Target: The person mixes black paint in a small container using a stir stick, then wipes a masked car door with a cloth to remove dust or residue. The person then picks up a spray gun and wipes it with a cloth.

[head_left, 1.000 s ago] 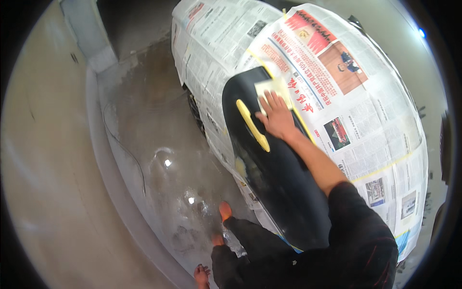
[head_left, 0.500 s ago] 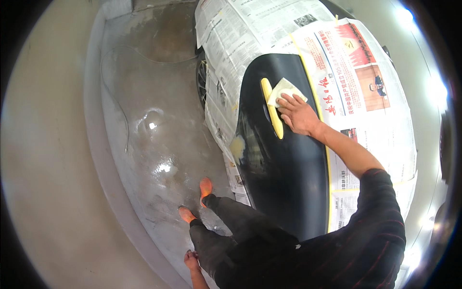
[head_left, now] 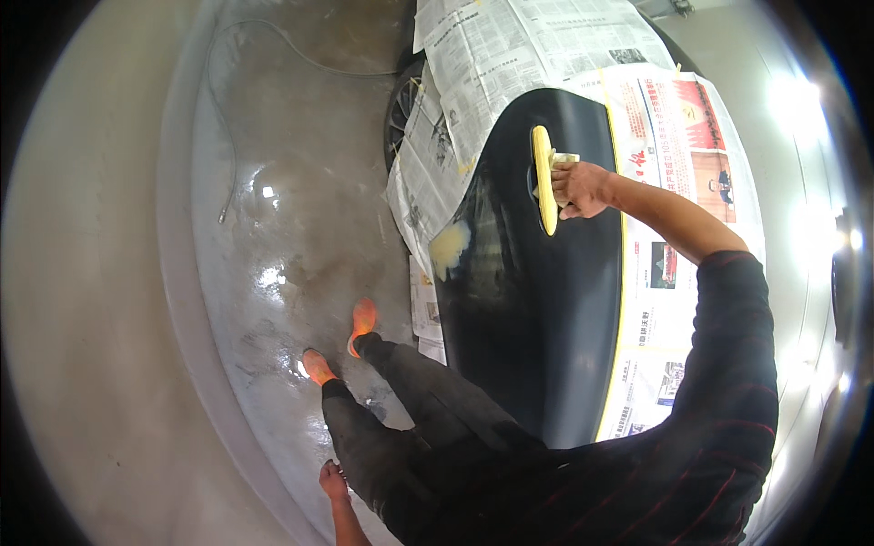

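A black car door panel [head_left: 510, 318] slopes down before me, with newspaper masking around it. Its handle [head_left: 543, 173] is covered in yellow tape. My right hand [head_left: 580, 188] grips a folded pale-yellow cloth [head_left: 566, 158] beside the handle's right side, fingers curled around it and against the handle; part of the cloth is hidden beneath them. My left hand [head_left: 333, 480] hangs low by my leg, fingers curled; whether anything is in them is too small to tell. A pale, sanded-looking patch [head_left: 450, 248] marks the panel's left edge.
Newspaper sheets [head_left: 510, 50] cover the rest of the car, edged by yellow tape [head_left: 620, 300]. A wheel [head_left: 401, 109] shows at the far left of the car. A thin hose [head_left: 232, 155] lies across the wet, shiny floor [head_left: 300, 182]. A low kerb [head_left: 182, 227] curves along the left.
My right hand has drawn the cloth in against the taped handle, bunching it under curled fingers where it lay spread flatter before. The whole view has shifted slightly.
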